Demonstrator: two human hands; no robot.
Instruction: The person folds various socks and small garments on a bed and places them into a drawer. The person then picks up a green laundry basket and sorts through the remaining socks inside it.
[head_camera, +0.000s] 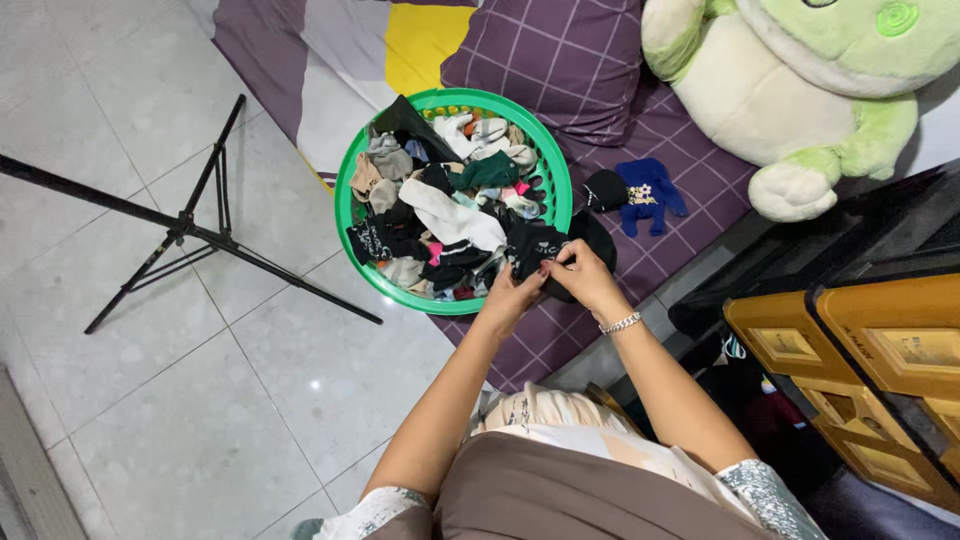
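Black sock sits just right of centre in the frame, pinched between both hands at the lower right rim of the green basket. Left hand has its fingers pressed together on the near edge of the sock; right hand, a silver bracelet on its wrist, closes thumb and fingertips on the same dark fabric from the other side — the two grips meet over it, so it is held slightly above the bedcover rather than lying flat. It looks as though the sock is kept close to the basket because that is where the rest are: the basket is heaped with mixed socks in black, white, grey, green and pink, and it rests on the edge of the purple checked bedcover, partly overhanging the tiled floor. Right of the basket, set apart on the bedcover, lie a rolled black sock and a blue pair, side by side — likely put there to stay clear of the heap. A green and cream plush toy fills the upper right; a black tripod stands on the floor at the left, well apart from the hands.
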